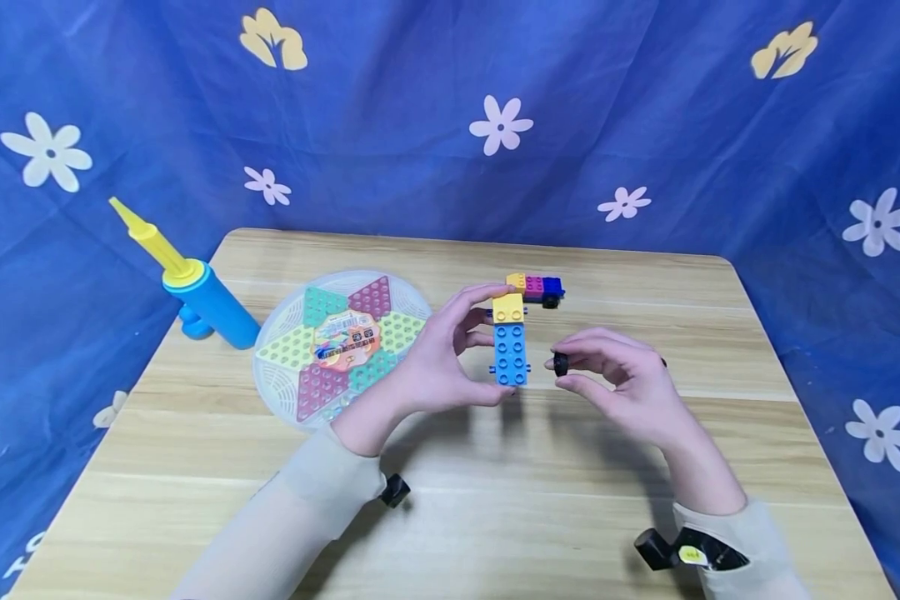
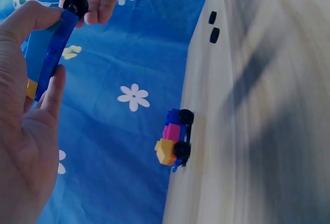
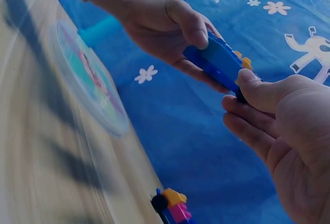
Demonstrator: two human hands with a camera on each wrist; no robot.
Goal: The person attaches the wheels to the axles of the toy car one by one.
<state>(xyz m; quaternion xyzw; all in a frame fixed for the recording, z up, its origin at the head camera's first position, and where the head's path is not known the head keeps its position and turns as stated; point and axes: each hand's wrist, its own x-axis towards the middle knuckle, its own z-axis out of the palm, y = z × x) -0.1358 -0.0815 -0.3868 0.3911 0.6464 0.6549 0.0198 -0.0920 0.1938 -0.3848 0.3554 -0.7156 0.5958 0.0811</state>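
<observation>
My left hand (image 1: 453,354) grips a toy block car body (image 1: 510,354) by its two ends, thumb at the near end and fingers at the far one. Blue studded blocks make up most of it, with a yellow block (image 1: 507,308) at the far end. Short blue axle pegs stick out of its sides, bare of wheels in the head view. Just to the right, my right hand (image 1: 630,379) pinches a small black wheel (image 1: 561,364) between thumb and fingertips. In the left wrist view that wheel (image 2: 76,6) overlaps one end of the car body.
Behind the hands stands a second block car (image 1: 540,288), yellow, pink and dark blue, with black wheels. Several loose black wheels (image 2: 214,35) lie on the wooden table (image 1: 495,517). Left are a round Chinese checkers board (image 1: 277,392) and a blue and yellow hand pump (image 1: 213,304).
</observation>
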